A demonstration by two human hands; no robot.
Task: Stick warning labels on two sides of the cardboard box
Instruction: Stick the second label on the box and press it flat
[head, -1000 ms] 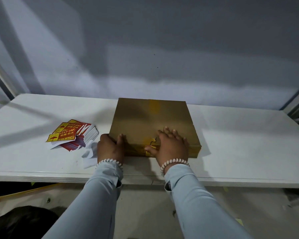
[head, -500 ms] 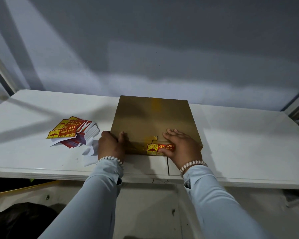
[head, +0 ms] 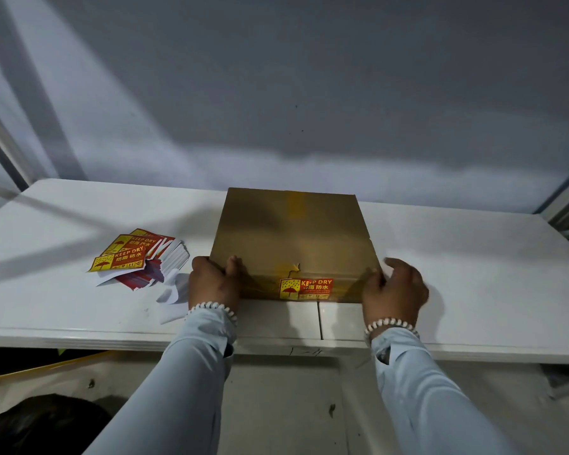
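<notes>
Between the two hands, the cardboard box (head: 293, 244) lies flat on the white tabletop (head: 473, 267), one KEEP DRY label (head: 306, 288) already on its near side wall. The left hand (head: 212, 284) clamps the near left corner, thumb on top; the right hand (head: 395, 289) cups the near right corner, fingers loosely spread. Likely next: turn the box, both corners gripped evenly, so a bare side faces forward. The box is closed, contents unseen. Left of the left hand lies the label stack (head: 135, 257).

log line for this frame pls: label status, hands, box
label: stuck on near side of box | left hand: grips near-left corner | right hand: at near-right corner | spare labels: left of box | second side: not yet
</notes>
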